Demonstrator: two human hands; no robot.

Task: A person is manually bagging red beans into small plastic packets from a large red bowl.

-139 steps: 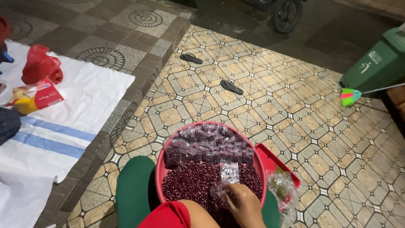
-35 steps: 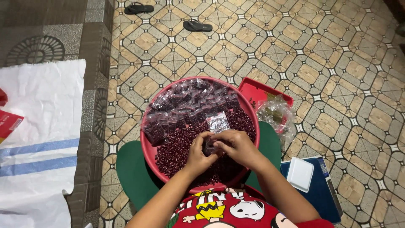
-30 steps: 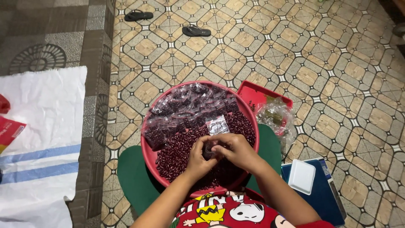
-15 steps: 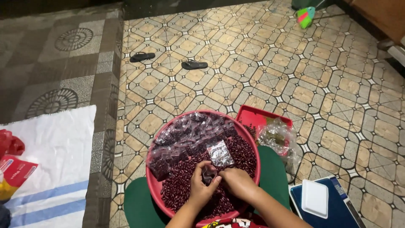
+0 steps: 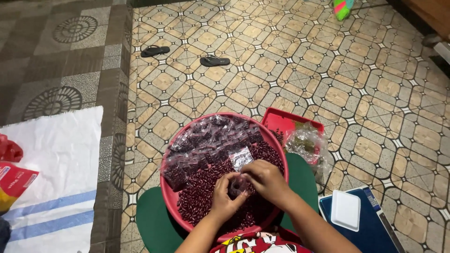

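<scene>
A round red basin (image 5: pixel 167 183) rests on my lap, with loose dark red beans (image 5: pixel 199 201) in its near half. Several small clear bags of beans (image 5: pixel 206 143) are stacked along its far side. My left hand (image 5: pixel 226 199) and my right hand (image 5: pixel 266 182) meet over the beans. Between them they grip a small clear bag of beans (image 5: pixel 237 186). The top of that bag (image 5: pixel 241 157) sticks up just beyond my fingers. My fingers hide most of the bag.
A red tray (image 5: pixel 287 122) and a crumpled clear plastic bag (image 5: pixel 307 143) lie right of the basin. A blue scale with a white plate (image 5: pixel 346 210) sits at lower right. Two dark sandals (image 5: pixel 214 61) lie farther off on the tiles. A white sack sheet (image 5: pixel 56 154) covers the floor at left.
The camera has tilted down and come closer. My hands have stayed together on the small bag over the beans, with only slight shifts of the fingers.
</scene>
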